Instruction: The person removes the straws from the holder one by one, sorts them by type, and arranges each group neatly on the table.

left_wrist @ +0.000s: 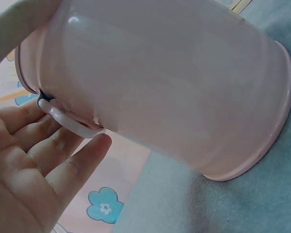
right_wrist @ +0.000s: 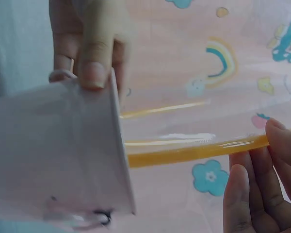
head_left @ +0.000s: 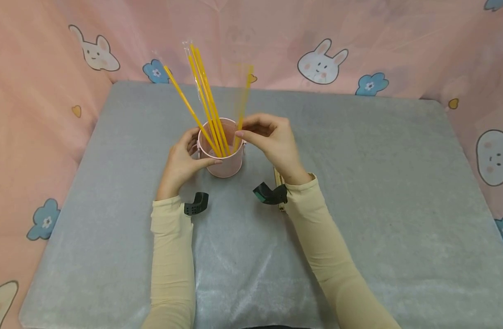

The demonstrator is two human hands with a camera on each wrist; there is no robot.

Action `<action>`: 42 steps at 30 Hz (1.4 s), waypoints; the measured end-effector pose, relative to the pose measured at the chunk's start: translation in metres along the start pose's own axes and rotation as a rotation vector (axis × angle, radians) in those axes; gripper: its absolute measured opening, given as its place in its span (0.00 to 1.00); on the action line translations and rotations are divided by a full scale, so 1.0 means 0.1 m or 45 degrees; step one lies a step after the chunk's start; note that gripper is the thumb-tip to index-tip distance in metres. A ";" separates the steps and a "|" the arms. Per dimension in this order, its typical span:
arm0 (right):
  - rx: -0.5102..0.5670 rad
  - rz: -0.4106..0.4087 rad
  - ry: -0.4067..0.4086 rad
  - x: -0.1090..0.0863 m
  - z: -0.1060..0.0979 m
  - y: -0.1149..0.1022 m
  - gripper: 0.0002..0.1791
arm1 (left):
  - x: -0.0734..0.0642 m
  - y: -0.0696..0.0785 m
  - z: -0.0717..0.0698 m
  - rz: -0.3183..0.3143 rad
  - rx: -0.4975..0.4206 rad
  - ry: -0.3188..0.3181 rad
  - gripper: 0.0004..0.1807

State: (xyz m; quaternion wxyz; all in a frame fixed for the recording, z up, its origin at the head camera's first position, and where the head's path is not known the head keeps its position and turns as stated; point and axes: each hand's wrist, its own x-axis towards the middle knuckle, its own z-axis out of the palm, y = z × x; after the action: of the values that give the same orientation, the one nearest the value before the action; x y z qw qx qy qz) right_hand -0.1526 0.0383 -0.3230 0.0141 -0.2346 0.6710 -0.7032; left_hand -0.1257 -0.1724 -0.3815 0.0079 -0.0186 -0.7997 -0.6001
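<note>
A pink bucket (head_left: pixel 225 170) stands on the grey table, holding several yellow straws (head_left: pixel 208 98), some visibly in clear wrappers, that lean to the left. My left hand (head_left: pixel 180 161) grips the bucket from the left side, with the thumb over the near rim. In the left wrist view, the other fingers lie by the bucket's side loop (left_wrist: pixel 70 121). My right hand (head_left: pixel 277 139) pinches another yellow straw (head_left: pixel 244 100) between thumb and fingers at the right rim. The straw's lower end is inside the bucket; its upper part is blurred.
A light wooden-looking piece (head_left: pixel 279 180) lies on the table (head_left: pixel 378 192), partly hidden beneath my right wrist. Black wrist mounts (head_left: pixel 197 204) stick out inward from both sleeves. A pink curtain (head_left: pixel 267 41) with rabbits and flowers hangs behind the table and along its sides.
</note>
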 end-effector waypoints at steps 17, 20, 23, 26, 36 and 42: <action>0.177 -0.134 0.169 -0.15 -0.22 -0.14 0.09 | 0.00 0.00 0.00 -0.012 0.018 -0.002 0.44; 0.154 -0.172 0.188 -0.17 -0.27 -0.15 0.07 | 0.00 0.00 0.01 -0.006 0.017 -0.001 0.44; 0.145 -0.203 0.200 -0.20 -0.33 -0.16 0.07 | 0.00 0.00 0.01 0.000 0.011 0.002 0.44; 0.138 -0.227 0.211 -0.22 -0.37 -0.16 0.07 | 0.00 0.00 0.00 0.004 0.006 0.006 0.43; 0.189 -0.284 0.278 -0.28 -0.49 -0.19 0.08 | 0.00 0.00 -0.01 -0.002 0.017 0.005 0.43; 0.312 -0.282 0.370 -0.32 -0.58 -0.25 0.05 | 0.00 0.00 -0.01 -0.009 -0.002 0.002 0.44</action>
State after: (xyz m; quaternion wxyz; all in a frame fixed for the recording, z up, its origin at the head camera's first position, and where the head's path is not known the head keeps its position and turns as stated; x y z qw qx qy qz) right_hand -0.1371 0.1064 -0.3087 -0.1317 -0.1997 0.5456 -0.8032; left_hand -0.1258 -0.1729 -0.3812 0.0063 -0.0153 -0.7992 -0.6008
